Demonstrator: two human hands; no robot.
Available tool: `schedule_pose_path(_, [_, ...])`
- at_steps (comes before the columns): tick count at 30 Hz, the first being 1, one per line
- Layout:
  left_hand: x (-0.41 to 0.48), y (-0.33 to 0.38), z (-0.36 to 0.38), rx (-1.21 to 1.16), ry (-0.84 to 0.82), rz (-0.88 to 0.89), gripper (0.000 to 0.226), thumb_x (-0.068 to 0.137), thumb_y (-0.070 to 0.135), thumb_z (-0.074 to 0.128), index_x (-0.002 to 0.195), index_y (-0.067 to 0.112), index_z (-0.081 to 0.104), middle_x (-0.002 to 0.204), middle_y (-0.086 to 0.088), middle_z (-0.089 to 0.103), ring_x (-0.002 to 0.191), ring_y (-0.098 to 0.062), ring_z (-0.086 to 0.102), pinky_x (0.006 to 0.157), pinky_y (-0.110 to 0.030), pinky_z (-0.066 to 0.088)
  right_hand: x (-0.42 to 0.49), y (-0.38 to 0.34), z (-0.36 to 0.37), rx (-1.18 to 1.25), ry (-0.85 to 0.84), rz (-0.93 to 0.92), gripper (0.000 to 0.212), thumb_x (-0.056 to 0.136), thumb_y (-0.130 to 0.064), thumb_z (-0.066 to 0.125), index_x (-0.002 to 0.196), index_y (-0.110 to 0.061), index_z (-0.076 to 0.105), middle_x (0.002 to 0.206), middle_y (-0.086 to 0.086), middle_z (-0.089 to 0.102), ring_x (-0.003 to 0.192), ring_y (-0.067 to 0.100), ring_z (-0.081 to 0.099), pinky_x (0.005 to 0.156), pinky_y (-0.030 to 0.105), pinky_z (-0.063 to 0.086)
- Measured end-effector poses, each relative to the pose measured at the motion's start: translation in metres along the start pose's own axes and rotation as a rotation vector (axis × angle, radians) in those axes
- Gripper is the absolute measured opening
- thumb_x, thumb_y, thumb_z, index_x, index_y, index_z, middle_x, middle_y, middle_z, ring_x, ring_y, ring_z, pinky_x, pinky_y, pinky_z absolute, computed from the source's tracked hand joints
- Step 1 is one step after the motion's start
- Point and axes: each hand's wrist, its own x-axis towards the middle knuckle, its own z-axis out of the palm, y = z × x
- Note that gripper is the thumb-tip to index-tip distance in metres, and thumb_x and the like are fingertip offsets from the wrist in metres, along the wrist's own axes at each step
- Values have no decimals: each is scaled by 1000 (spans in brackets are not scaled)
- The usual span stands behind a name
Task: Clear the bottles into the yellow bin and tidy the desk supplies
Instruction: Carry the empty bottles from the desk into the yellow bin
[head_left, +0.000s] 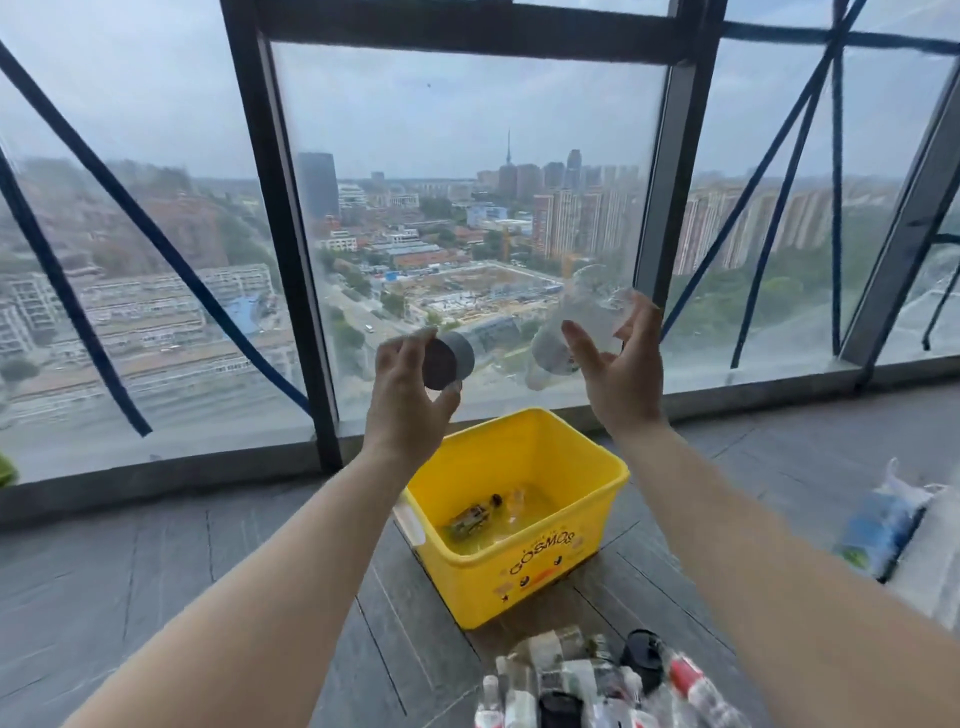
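Head view, going left to right.

Left hand (405, 395) is up in the middle of the frame, in front of the window (467, 182). Thumb and fingers are curled round the grey bottle (452, 356), gripping it near its dark round end, which faces me. The bottle lies roughly level, pointing away toward the glass.

Below and between the two forearms, the yellow bin (519, 582) sits on the dark floor (156, 571) just short of the window. Inside I see a dark-capped bottle (475, 519) lying on the bottom, with something clear next to it, too faint to name.

Right of centre, the clear bottle (576, 322) is up in front of the glass, tilted and blurred, above the bin's far right corner. Right hand (623, 374) is just beside it, palm toward it, fingers spread and nearly straight, not gripping. I can't tell whether the fingertips touch it.

At the bottom edge, right of centre, a pile of bottles (587, 680) lies on the floor in front of the bin.

At the far right edge there's a plastic bag (883, 525) on the floor with blue and white contents.
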Motion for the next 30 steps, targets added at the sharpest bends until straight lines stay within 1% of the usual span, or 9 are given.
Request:
schedule_pose_path(1, [10,-8,10,172,-116,-87,80,89,19,63,150,26,11,155,-7,5,139,-33,22,109,-38,33,9,12,10,-126,-127,126,94,82,-53,64,149,-14,11,152,9,27,135,30,36,106,48,40])
schedule_pose_path(3, [16,-23,24,428,-330,-250,92,91,29,58,149,30,-13,157,-4,-22,145,-36,-1,114,-46,20,10,35,21,-379,-448,461,106,84,-50,63,151,-15,-10,159,11,6,143,34,19,111,46,29])
schedule_pose_path(5, [13,-33,33,471,-439,-246,97,88,39,59,149,29,-15,157,-5,-22,146,-35,-1,114,-46,20,2,50,22,-434,-584,555,97,87,-45,63,152,-11,-2,157,14,17,139,35,28,105,43,35])
schedule_pose_path(7, [8,-36,36,486,-520,-196,99,85,43,62,150,28,-12,158,-5,-16,146,-32,0,116,-46,16,-5,60,16,-458,-631,527,85,88,-42,63,150,-9,15,151,13,31,133,32,38,99,40,40])
schedule_pose_path(10, [4,-32,32,435,-557,-217,92,87,45,61,151,25,0,160,-7,-3,146,-31,8,116,-46,20,-12,59,-3,-514,-689,510,72,89,-42,61,144,-7,31,147,11,39,129,29,43,98,39,41])
schedule_pose_path(15, [-5,6,15,280,-558,-146,81,88,40,61,151,18,14,158,-5,14,146,-22,13,115,-38,20,-20,32,-52,-468,-675,490,61,89,-40,62,137,-10,42,140,10,47,125,26,47,100,40,44])
schedule_pose_path(20, [-28,68,1,216,-570,-27,71,90,37,60,148,19,24,154,-3,27,141,-20,25,111,-35,26,-44,-4,-116,-500,-651,429,61,89,-40,62,138,-12,42,143,8,45,130,23,44,102,36,39])
schedule_pose_path(25, [-73,146,14,84,-602,129,63,89,38,60,144,22,34,149,-2,35,134,-20,36,99,-29,36,-82,-40,-204,-583,-515,384,56,90,-36,61,137,-13,43,142,7,44,130,23,43,104,36,37])
schedule_pose_path(30, [-130,229,38,-49,-688,267,60,88,37,62,140,21,39,144,-4,40,130,-19,40,105,-31,34,-136,-72,-308,-706,-348,427,53,88,-36,63,135,-17,47,140,4,49,129,21,46,103,30,37])
